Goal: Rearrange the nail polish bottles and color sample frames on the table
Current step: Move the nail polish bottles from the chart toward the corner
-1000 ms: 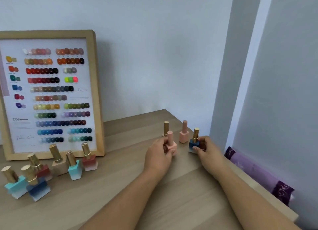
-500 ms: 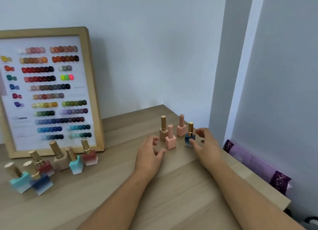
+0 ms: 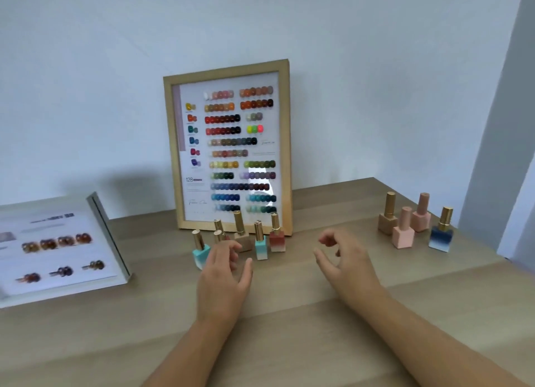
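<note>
Wooden surface [image 3: 289,314] against a pale wall.

Left hand [image 3: 224,274]: palm down, fingers loosely spread, empty. Positioned just in front of the left bottle cluster, partly covering the bottles behind it; contact with them cannot be determined.

Right hand [image 3: 344,259]: raised slightly above the surface, fingers curled with thumb and forefinger close together, empty. Located between the two bottle clusters, apart from both.

Wooden color sample frame [image 3: 228,146]: upright, leaning back toward the wall, centre rear of the surface. Rows of colored nail swatches visible behind the glass.

White color sample frame [image 3: 58,247]: far left, tilted back at a low angle, blurred; brown and dark swatches in rows.

Left cluster, directly in front of the wooden frame:
- turquoise bottle [image 3: 200,252], gold cap, leftmost, just beside the left hand.
- beige bottle [image 3: 242,233], gold cap, behind the fingers.
- light teal bottle [image 3: 260,243], gold cap, upright.
- red-to-white bottle [image 3: 276,234], gold cap, nearest the frame's right corner.
- Two more gold caps [image 3: 218,230] visible above the left hand; bottle bodies hidden.

Right cluster, near the right rear corner of the surface:
- tan bottle [image 3: 388,217], gold cap, rear left.
- pink bottle [image 3: 404,230], pink cap, front.
- second pink bottle [image 3: 422,214], pink cap, rear.
- dark blue bottle [image 3: 441,232], gold cap, fading to white at the base, rightmost.

All visible bottles upright.
</note>
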`<state>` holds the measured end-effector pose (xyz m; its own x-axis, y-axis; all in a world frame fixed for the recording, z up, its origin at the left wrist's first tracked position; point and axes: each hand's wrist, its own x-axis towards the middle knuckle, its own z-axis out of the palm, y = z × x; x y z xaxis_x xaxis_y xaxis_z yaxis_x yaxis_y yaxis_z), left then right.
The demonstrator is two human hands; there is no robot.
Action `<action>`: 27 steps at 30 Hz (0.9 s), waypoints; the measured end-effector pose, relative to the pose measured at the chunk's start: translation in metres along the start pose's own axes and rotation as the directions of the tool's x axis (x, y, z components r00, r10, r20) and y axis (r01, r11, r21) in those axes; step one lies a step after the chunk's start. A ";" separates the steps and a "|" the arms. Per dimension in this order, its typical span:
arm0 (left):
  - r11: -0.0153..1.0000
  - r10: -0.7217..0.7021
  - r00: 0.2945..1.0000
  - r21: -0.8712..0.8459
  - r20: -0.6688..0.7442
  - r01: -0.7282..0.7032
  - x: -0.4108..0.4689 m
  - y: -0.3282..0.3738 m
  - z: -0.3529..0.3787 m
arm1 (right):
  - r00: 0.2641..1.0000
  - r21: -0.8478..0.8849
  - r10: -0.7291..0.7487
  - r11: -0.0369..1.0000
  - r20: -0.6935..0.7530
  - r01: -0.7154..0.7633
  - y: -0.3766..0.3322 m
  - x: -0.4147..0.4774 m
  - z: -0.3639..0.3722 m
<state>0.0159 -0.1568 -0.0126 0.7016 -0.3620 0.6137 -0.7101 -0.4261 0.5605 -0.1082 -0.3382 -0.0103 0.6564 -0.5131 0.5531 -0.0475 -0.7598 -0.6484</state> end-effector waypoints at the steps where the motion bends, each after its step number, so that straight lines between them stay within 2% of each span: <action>1: 0.998 -0.055 0.998 0.013 -0.028 0.055 0.001 -0.009 -0.005 | 0.998 0.026 0.029 0.999 0.056 -0.031 -0.004 0.003 0.016; 4: 0.976 -0.215 0.976 0.017 0.018 0.215 0.005 -0.031 -0.013 | 0.971 0.080 0.168 0.980 0.170 -0.183 -0.006 0.017 0.056; 7: 0.960 -0.280 0.955 0.057 0.101 0.275 0.008 -0.039 -0.010 | 0.944 0.053 0.269 0.958 0.188 -0.283 0.000 0.034 0.072; 12: 0.951 -0.307 0.940 0.072 0.148 0.299 0.016 -0.050 0.001 | 0.930 0.064 0.312 0.942 0.195 -0.329 0.006 0.053 0.087; 15: 0.947 -0.321 0.928 0.096 0.191 0.308 0.020 -0.052 0.004 | 0.925 -0.007 0.293 0.954 0.240 -0.300 0.007 0.058 0.091; 18: 0.948 -0.317 0.926 0.097 0.207 0.303 0.021 -0.053 0.001 | 0.921 -0.038 0.288 0.957 0.261 -0.289 0.004 0.057 0.091; 23: 0.959 -0.285 0.930 0.070 0.231 0.276 0.016 -0.046 -0.006 | 0.927 0.052 0.295 0.948 0.229 -0.315 0.006 0.044 0.066; 27: 0.991 -0.133 0.954 0.016 0.268 0.134 0.005 -0.021 -0.005 | 0.928 0.033 0.312 0.945 0.203 -0.325 0.026 0.022 0.018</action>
<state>0.0338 -0.1455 -0.0185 0.7799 -0.5109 0.3616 -0.6086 -0.4838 0.6289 -0.0814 -0.3622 -0.0242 0.7472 -0.6323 0.2048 -0.2333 -0.5381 -0.8099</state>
